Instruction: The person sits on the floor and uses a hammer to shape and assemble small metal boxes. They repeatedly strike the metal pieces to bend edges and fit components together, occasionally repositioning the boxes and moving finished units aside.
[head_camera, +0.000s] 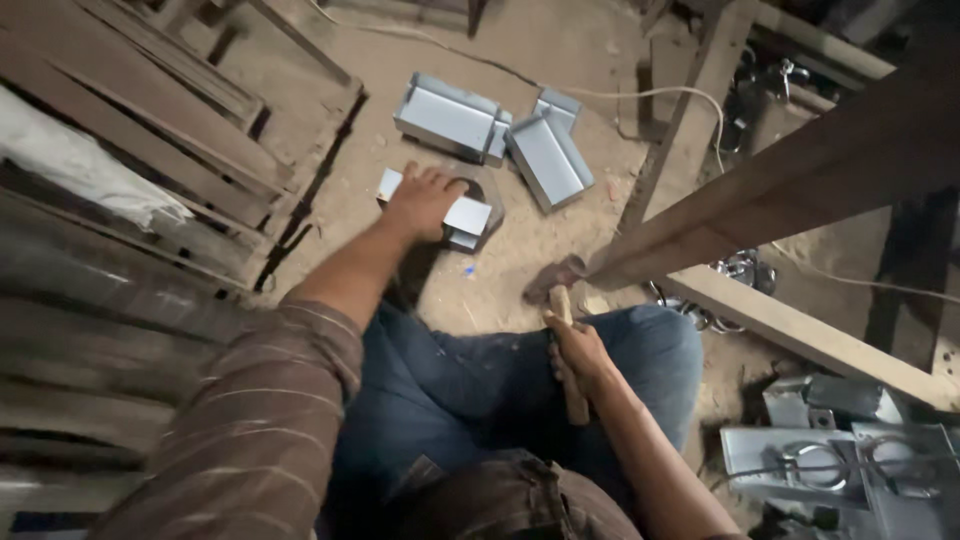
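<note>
My left hand (421, 200) reaches forward and presses down on a folded grey sheet-metal piece (468, 216) that lies across a dark hexagonal metal block (488, 196) on the sandy floor. My right hand (578, 352) grips the wooden handle of a hammer (562, 305) over my right knee. The hammer's dark head (552, 277) points toward the floor just in front of my jeans. Both arms wear striped brown sleeves.
Two more folded grey metal channels (450, 118) (547, 158) lie beyond the block. Wooden slats (170, 110) are stacked at left. A wooden beam frame (780, 190) crosses at right, with a white cord (650, 92) and metal brackets with rings (830, 462) at lower right.
</note>
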